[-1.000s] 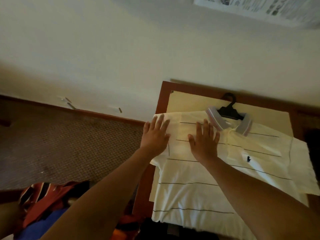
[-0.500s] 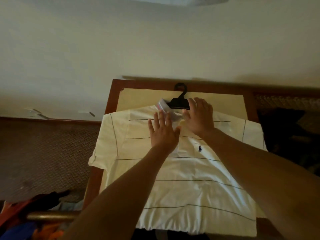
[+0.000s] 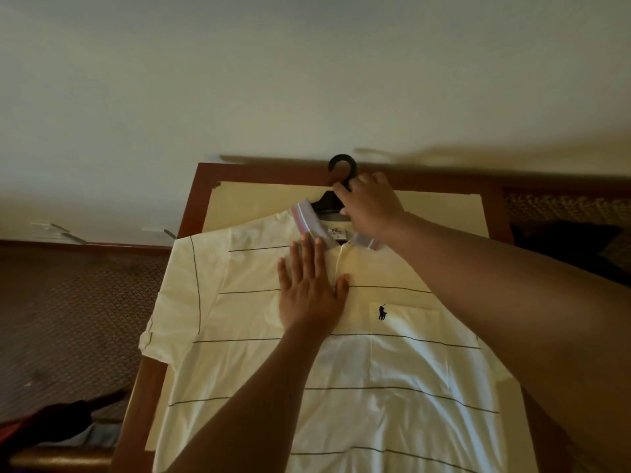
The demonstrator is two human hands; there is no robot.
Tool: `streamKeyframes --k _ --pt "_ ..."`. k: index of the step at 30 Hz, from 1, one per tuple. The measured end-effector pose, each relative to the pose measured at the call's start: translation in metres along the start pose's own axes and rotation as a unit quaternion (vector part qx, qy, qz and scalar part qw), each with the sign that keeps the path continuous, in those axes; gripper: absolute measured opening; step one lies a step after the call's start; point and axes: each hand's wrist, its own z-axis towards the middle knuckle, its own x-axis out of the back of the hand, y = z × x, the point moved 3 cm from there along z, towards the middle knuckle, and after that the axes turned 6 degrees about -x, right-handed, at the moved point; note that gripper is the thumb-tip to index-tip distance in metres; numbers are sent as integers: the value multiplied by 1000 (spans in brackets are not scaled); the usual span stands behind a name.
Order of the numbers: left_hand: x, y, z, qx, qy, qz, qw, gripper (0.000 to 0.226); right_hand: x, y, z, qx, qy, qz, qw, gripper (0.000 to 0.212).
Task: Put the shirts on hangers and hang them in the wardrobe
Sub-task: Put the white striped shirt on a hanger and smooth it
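At about 8 o'clock a heap of dark and red cloth lies on the patterned carpet, beside the table's near-left corner. The table has a reddish wooden frame and a pale sheet over its top.

The shirt lies flat on the table, front up, filling the middle of the view toward 6 o'clock. It is a cream polo of soft knit with thin dark stripes, a small dark emblem on a chest pocket, and a ribbed grey collar with a pink line. The left hand rests on its chest just left of the placket, fingers straight and spread, palm down, pressing the cloth flat.

At 12 o'clock the black plastic hanger shows at the collar, its hook pointing to the wall. The right hand has its fingers curled round the hanger's neck, just below the hook.

The shirt looks light and limp; lifted by the cloth it would likely sag and slide off. The rigid hanger neck seems the right hold, with the shoulders checked for seating, since the smooth plastic may let the knit slip.
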Motion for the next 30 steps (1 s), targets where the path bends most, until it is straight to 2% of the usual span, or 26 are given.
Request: streamKeyframes --k 3,6,8,10,13,15,17,19,22,25,27,30 --pt "2 0 2 -2 -14 -4 1000 78 -6 -3 -3 -25 -9 26 999 46" --pt "8 -1 3 -13 -18 -16 1000 79 -11 0 -9 -57 -4 102 993 50" --pt "20 -4 8 -26 7 -45 999 78 -9 12 -16 -94 19 173 980 50" --pt "36 -11 22 -23 50 -81 995 68 -8 30 -26 -147 21 229 962 47" --pt "59 -28 56 1 104 -103 989 46 -13 52 -42 -207 -35 265 941 45" --pt "68 -36 77 20 85 -115 990 41 -18 57 -48 -236 -82 283 926 42" --pt "72 -40 91 25 31 -114 993 39 -21 53 -50 -232 -131 262 928 37" --pt "70 -41 98 4 -15 -68 998 37 -23 47 -50 -232 -155 243 929 32" --pt "64 -45 103 -16 -22 -5 1000 39 -23 39 -51 -249 -153 241 925 34" --pt "61 -45 103 -10 -16 12 1000 39 -21 35 -53 -259 -146 250 921 34" --pt "59 -46 104 -19 -20 11 1000 39 -23 36 -55 -263 -150 272 913 27" --pt "65 -48 104 -77 -27 24 996 37 -13 41 -59 -240 -155 317 904 15"
